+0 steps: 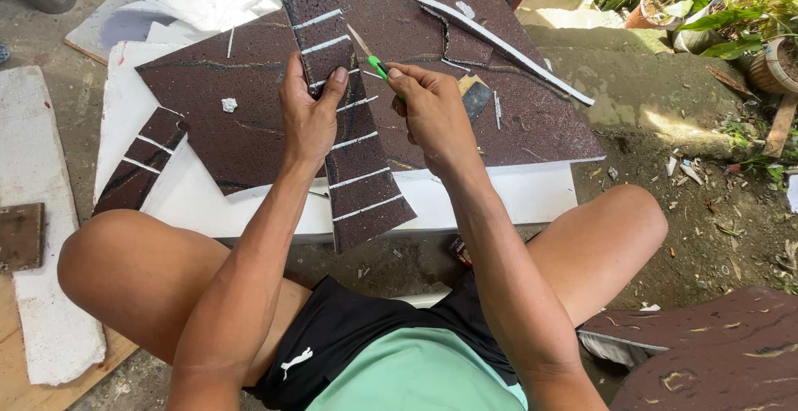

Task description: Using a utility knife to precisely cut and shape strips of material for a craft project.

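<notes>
Gripping dark strip point(345, 112), lengthwise pointing away, left hand point(309, 116).

A long dark-brown foam strip point(349, 128) with white cross-grooves tapers upward, tilted slightly, held above a big brown board. A green-handled cutter point(371, 58) lies with its blade against the strip's right edge, near the upper grooves, pointing up-left

Notched strip point(349, 141) above the big sheet point(249, 128), offcut point(137, 162) to its left, potted plants point(731, 20) far right
</notes>
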